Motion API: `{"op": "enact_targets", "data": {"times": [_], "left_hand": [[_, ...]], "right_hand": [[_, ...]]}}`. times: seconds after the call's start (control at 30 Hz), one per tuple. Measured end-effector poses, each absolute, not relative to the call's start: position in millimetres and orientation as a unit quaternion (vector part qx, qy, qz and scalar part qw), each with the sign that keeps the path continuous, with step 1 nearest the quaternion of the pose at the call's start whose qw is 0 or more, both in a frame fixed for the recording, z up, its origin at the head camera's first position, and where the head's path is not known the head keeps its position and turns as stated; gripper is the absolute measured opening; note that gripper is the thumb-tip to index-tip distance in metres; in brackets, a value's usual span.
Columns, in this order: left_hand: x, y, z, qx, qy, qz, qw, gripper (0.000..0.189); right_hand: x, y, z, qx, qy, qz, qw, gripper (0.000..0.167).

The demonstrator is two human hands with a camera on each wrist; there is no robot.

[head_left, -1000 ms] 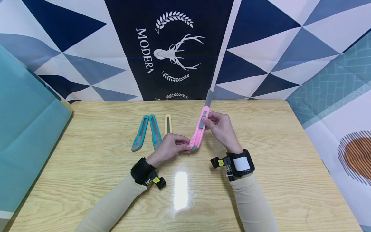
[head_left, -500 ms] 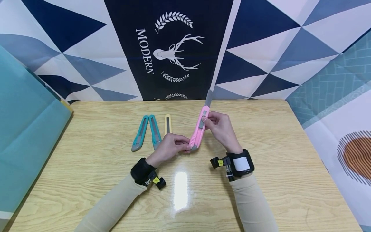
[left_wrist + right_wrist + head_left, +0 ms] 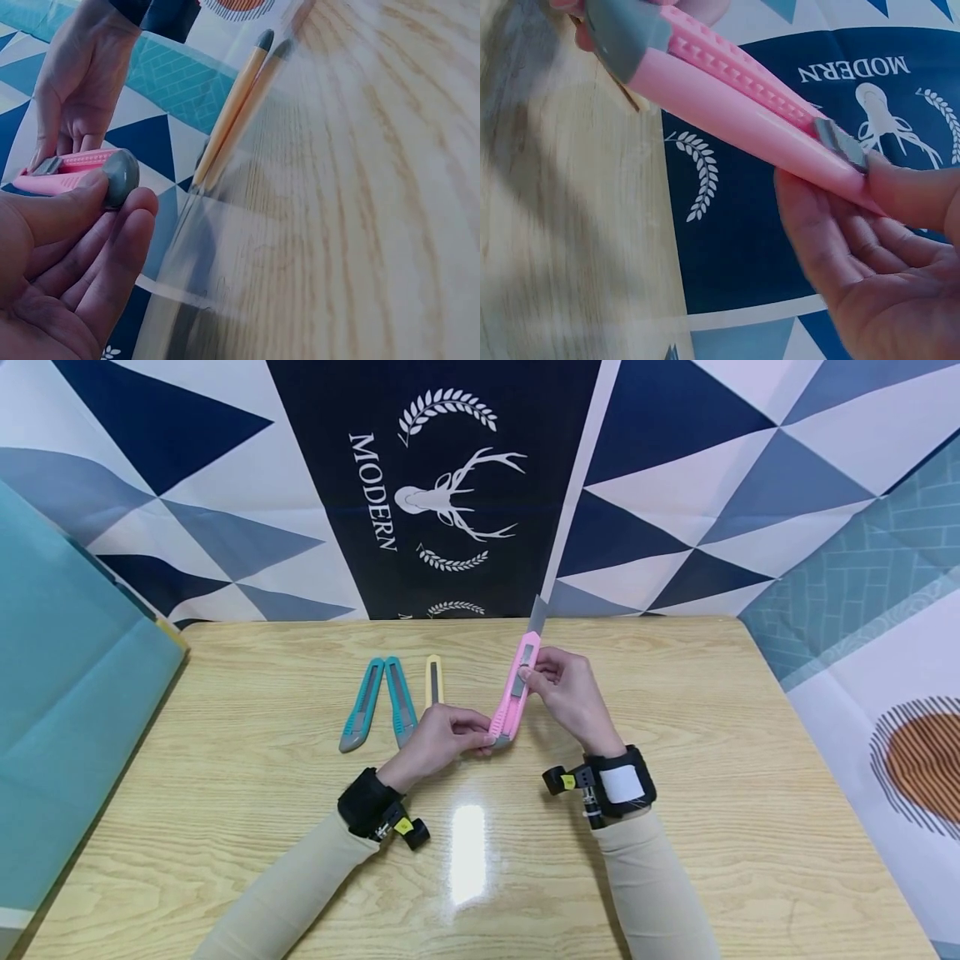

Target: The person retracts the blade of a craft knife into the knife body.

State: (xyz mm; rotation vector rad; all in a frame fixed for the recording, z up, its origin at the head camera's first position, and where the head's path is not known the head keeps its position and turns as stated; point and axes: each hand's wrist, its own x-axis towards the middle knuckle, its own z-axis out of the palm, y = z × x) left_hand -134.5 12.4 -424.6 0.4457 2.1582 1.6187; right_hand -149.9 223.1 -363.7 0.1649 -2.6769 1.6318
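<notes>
A pink box cutter [image 3: 509, 708] is held between both hands, with its wide grey blade [image 3: 537, 614] out and pointing toward the wall. My left hand [image 3: 441, 735] pinches its grey end cap [image 3: 122, 178] between thumb and fingers. Farther up the body, my right hand [image 3: 572, 695] grips it from the right. The right thumb [image 3: 911, 187] presses on the grey slider [image 3: 841, 144], with the fingers curled underneath. Left of the hands lies a yellow box cutter [image 3: 434, 678], its lower part hidden behind the left hand.
Two teal box cutters, one at the left [image 3: 363, 705] and one beside it [image 3: 401, 697], lie on the wooden table [image 3: 262, 810]. A patterned cloth wall [image 3: 645, 502] rises along the back edge, and a teal panel [image 3: 75, 693] stands at the left.
The slider has shifted slightly down the pink box cutter, and the blade tip sits a little lower. My right hand has moved slightly left; my left hand stays in place.
</notes>
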Motion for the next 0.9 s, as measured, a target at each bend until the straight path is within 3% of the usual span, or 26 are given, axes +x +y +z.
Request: {"op": "enact_targets", "data": {"times": [0.27,0.73,0.9], "left_hand": [[-134.6,12.8,-423.5,0.159,0.779,0.574,0.199,0.02],[-135.1,13.5,-424.7,0.157,0.766,0.591,0.198,0.021],[-135.1,13.1,-423.4,0.149,0.765,0.595,0.197,0.021]], "right_hand": [[-148.8,222.7,-364.6,0.061,-0.859,0.508,0.02,0.019],[-149.2,227.8,-367.6,0.063,-0.838,0.539,-0.05,0.027],[-150.0,224.8,-368.2,0.066,-0.841,0.536,-0.031,0.025]]}}
